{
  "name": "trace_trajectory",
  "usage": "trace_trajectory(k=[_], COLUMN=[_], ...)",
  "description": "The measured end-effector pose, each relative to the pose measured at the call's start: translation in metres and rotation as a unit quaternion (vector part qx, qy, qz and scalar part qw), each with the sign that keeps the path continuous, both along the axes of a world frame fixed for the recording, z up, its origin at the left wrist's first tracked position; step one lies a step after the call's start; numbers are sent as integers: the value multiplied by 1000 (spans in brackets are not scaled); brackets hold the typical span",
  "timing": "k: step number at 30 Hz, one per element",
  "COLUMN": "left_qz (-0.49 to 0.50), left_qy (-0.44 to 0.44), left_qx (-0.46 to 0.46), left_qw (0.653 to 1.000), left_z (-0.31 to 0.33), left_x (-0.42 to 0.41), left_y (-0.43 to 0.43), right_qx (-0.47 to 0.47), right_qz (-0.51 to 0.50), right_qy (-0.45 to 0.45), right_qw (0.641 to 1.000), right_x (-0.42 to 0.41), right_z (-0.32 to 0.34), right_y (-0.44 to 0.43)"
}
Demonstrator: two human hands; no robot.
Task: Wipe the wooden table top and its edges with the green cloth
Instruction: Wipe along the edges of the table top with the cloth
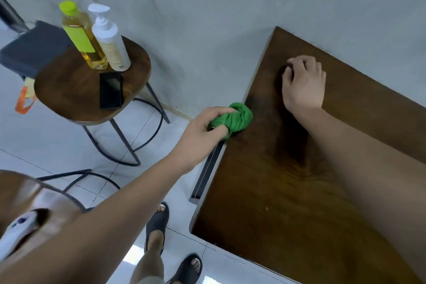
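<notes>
Green cloth (237,119) is bunched up in the left hand (202,129), which squeezes it against the left edge of the wooden table (265,191). The right hand (302,85) rests on the table top, fingers curled, holding nothing.

The left hand (205,125) reached out with arm extended, fingers clenched around the cloth (237,120). The right hand (303,83) lay palm down, fingers curled, forearm stretched forward.
</notes>
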State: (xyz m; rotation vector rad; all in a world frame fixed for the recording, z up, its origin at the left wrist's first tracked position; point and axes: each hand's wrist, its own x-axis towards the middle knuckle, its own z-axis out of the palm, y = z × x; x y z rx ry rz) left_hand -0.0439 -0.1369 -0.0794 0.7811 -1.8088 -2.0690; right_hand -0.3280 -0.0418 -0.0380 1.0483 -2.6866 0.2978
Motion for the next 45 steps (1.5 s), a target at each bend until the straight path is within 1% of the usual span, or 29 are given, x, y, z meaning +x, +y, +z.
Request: trace_trajectory(k=[2, 4, 8, 13, 17, 22, 26, 32, 37, 41, 45], left_qz=[4, 7, 15, 44, 71, 80, 60, 52, 34, 25, 2], left_qy=[4, 1, -1, 15, 40, 57, 49, 36, 44, 42, 39], left_qx=[9, 7, -4, 4, 23, 2, -6, -4, 16, 18, 25], left_qw=[1000, 1000, 1000, 999, 996, 995, 997, 998, 998, 999, 999], left_z=[-2, -1, -2, -7, -14, -16, -11, -8, -3, 0, 1], left_x=[31, 61, 112, 162, 184, 177, 147, 40, -55, -119, -177], left_y=[17, 33, 60, 89, 109, 114, 96, 43, -4, -38, -70], right_qx=[37, 53, 31, 40, 35, 36, 29, -8, -69, -133, -124], right_qz=[21, 43, 65, 74, 64, 65, 66, 65, 50, 36, 16], right_qy=[4, -10, -93, -120, -128, -126, -121, -132, -158, -200, -215], right_qw=[999, 998, 993, 989, 989, 989, 990, 989, 984, 970, 969], right_x=[6, 19, 59, 86, 88, 89, 87, 82, 75, 75, 76], right_z=[5, 10, 10, 1, -2, -2, -4, -10, -15, -12, -10], right_y=[-1, -5, -13, -11, -10, -10, -10, -11, -11, -8, -11])
